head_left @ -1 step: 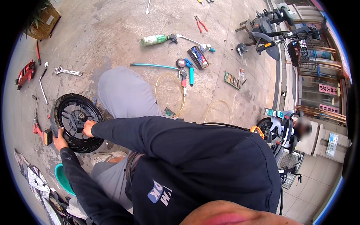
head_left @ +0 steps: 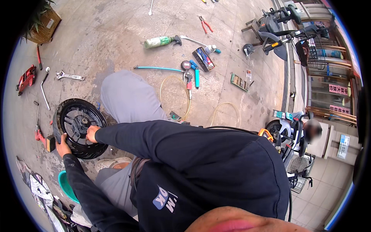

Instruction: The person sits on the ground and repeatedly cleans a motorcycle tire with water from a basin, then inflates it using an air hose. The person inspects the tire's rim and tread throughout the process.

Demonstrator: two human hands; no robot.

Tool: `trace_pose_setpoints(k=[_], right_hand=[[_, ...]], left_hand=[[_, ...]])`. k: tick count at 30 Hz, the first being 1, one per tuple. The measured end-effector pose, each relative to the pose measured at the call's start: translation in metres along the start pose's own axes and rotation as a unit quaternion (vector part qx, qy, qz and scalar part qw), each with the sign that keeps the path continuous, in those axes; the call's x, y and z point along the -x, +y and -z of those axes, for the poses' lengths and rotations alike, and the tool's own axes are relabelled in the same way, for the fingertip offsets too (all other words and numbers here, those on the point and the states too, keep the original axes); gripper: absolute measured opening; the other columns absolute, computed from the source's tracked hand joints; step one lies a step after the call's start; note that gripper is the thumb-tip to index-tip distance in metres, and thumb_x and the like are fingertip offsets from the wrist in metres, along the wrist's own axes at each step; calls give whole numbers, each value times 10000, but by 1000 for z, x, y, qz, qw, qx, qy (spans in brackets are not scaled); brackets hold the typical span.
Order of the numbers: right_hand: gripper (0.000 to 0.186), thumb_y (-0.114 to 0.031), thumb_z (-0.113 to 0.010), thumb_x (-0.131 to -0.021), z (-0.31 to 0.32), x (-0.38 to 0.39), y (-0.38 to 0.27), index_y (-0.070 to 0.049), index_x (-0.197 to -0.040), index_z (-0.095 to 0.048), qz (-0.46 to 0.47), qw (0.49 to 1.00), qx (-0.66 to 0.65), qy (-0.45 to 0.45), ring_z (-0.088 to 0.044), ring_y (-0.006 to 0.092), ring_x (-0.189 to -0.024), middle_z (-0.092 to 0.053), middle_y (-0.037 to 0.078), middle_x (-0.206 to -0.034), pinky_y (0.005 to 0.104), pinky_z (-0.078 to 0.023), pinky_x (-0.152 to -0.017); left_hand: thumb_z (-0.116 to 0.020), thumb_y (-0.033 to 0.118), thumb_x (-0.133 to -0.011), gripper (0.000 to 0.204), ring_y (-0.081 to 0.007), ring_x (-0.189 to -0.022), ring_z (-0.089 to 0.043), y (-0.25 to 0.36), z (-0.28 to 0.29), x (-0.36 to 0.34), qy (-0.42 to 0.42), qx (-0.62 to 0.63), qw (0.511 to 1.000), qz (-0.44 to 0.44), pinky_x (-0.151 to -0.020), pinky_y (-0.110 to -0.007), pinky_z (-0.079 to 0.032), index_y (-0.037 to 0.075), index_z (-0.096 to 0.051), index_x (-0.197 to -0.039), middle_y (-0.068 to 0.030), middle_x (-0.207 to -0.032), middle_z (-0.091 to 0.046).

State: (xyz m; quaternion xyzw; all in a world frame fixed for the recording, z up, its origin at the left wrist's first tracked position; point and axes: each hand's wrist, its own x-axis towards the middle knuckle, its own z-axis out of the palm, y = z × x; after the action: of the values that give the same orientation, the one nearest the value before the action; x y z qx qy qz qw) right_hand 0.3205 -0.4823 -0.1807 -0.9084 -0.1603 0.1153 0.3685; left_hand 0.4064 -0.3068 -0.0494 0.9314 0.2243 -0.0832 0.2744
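Note:
A black wheel (head_left: 76, 123) with a spoked hub lies on the ground at the left, beside my bent knee. Its tyre (head_left: 85, 151) runs round the rim, and a dark strip stands out along the left side. My left hand (head_left: 63, 147) grips the tyre at its near left edge, thumb up and fingers round the outside. My right hand (head_left: 92, 134) is closed at the right inner side of the rim, by the spokes. Whatever it holds, if anything, is hidden. A red and black cordless power tool (head_left: 43, 138) lies just left of my left hand.
Beyond the wheel lie an adjustable wrench (head_left: 70, 75), a long-handled wrench (head_left: 45, 88) and a red jack (head_left: 27, 79). A tyre inflator gauge (head_left: 186, 65), spray bottle (head_left: 158, 41) and red pliers (head_left: 206, 25) lie ahead. A green basin (head_left: 66, 186) stands near my left forearm. Scooters and another person are at the right.

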Motion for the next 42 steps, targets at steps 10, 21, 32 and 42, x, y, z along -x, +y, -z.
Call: trace_pose_setpoints(k=[10,21,32,42], right_hand=[[191,-278,-659,-798,2,-6,-2,-190,-914,-781,23,999,11,29,-700,310,-895,-721,89,-903,453,-577,-748],[249,-233,-610,-895,27,-1,5,-44,-861,-768,-118,953,-276,-30,-706,273,-727,-732,130,-828,362,-549,-709],[279,-212,-564,-947,61,22,7,-15,-854,-739,-130,915,-380,-27,-578,244,-501,-653,124,-678,397,-440,-490],[256,-208,-616,-939,56,16,0,-5,-826,-723,-221,846,-485,-24,-481,228,-394,-575,124,-569,392,-366,-401]], left_hand=[[-754,550,-687,1012,-420,-1327,-483,12,6,5,15,8,1000,-14,-1112,-411,-345,-157,-487,-1361,-337,-1390,-525],[-785,425,-649,884,-441,-1203,-580,54,12,36,42,32,999,-7,-1045,-432,-429,-155,-549,-1272,-363,-1235,-607],[-776,411,-635,850,-459,-1172,-600,84,7,56,33,34,999,4,-1021,-456,-457,-96,-566,-1284,-350,-1218,-623],[-763,412,-612,835,-450,-1142,-617,77,4,51,52,30,998,0,-1006,-451,-471,-90,-595,-1258,-337,-1182,-645]])
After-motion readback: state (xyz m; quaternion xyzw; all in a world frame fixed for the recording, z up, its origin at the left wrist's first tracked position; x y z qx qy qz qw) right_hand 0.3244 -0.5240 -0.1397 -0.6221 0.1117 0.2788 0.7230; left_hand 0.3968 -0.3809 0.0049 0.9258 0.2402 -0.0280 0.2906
